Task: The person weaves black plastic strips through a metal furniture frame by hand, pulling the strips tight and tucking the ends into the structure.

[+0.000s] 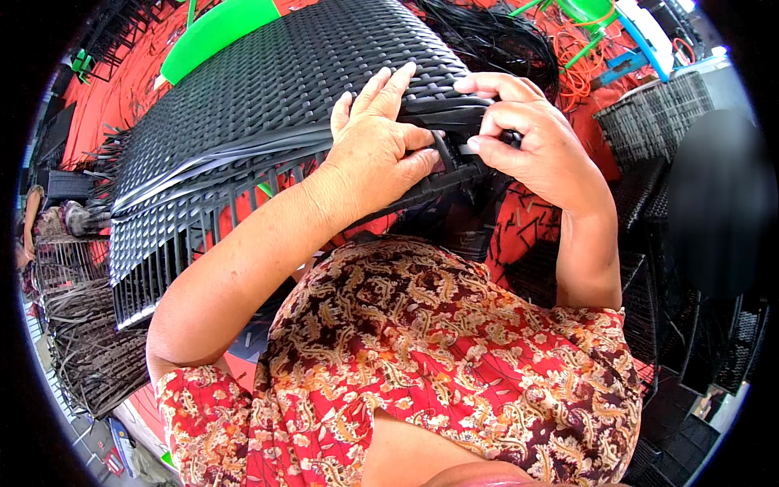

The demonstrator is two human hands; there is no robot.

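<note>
A large black woven wicker panel (268,81), made of flat strips, lies across the space in front of me. At its near right corner my left hand (369,142) rests on the weave with some fingers stretched over it. Its index finger and thumb close on a black strip (441,150) at the edge. Across from it my right hand (531,134) is bent, with thumb and forefinger pinched at a short strip end by the frame corner. The strip's path under the fingers is partly hidden. Below the weave, bare rods (195,235) show along the near side.
Red sheeting (89,122) covers the floor, strewn with strip scraps. A green chair back (215,36) stands behind the panel. Loose black strips (503,40) heap at the far right, near orange cords (572,61). A grey woven piece (657,118) is on the right; bundled strips (89,341) lie left.
</note>
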